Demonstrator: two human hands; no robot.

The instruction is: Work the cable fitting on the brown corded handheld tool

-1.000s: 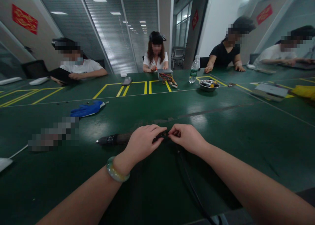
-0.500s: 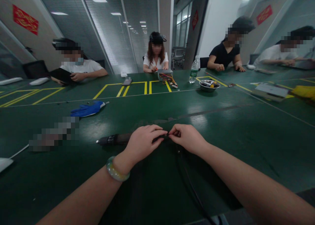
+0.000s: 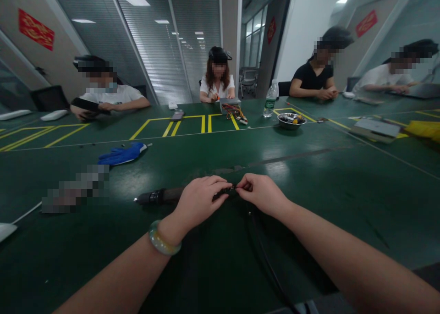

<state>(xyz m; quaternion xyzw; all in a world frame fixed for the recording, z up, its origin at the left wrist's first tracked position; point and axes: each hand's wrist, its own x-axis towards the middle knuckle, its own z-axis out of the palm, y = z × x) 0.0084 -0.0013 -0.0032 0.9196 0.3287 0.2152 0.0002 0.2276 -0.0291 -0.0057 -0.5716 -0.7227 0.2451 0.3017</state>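
A dark electric screwdriver (image 3: 160,196) lies sideways on the green table, its silver tip pointing left. My left hand (image 3: 202,197), with a bangle at the wrist, is closed over its rear part, which the fingers largely hide. At that rear end my right hand (image 3: 259,190) pinches a tiny dark piece between thumb and forefinger; it is too small to name. A black cable (image 3: 266,247) with a metal end runs below my right hand toward the table's front edge.
A blue glove (image 3: 123,154) lies at the left, beside a blurred-out object (image 3: 75,190). Farther back stand a metal bowl (image 3: 291,121) of small parts, a water bottle (image 3: 270,101) and a grey box (image 3: 229,105) with coloured wires. Several people sit across the table.
My hands stay almost where they were, at the screwdriver's rear end. Across the table, the person at left lowers a dark panel, and the person in black brings both hands together.
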